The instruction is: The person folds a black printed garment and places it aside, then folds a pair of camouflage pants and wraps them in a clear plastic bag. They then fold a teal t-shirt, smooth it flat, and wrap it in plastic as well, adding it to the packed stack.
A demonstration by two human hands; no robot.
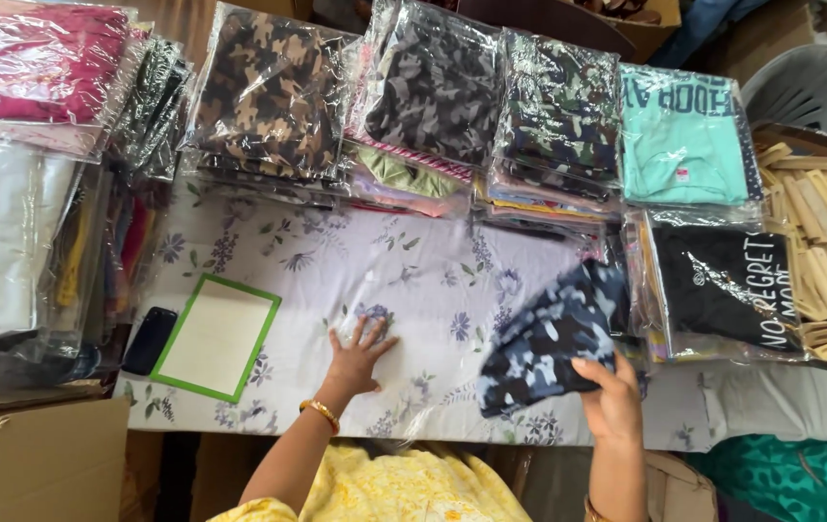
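My left hand [357, 356] lies flat with fingers spread on a clear plastic bag [404, 319] spread over the flowered tablecloth [278, 251]. My right hand [612, 394] grips a folded blue camouflage garment [554, 336] by its near edge and holds it tilted just above the table, to the right of the bag. A gold bangle [320, 413] sits on my left wrist.
Stacks of bagged clothes line the back: brown camouflage [269, 92], grey camouflage [433, 82], a teal shirt [679, 135], a black shirt [727, 280]. More piles stand at left [8, 222]. A green-edged white board [215, 335], a dark phone [148, 340], wooden sticks [824, 251] and a cardboard box [42, 454] lie around.
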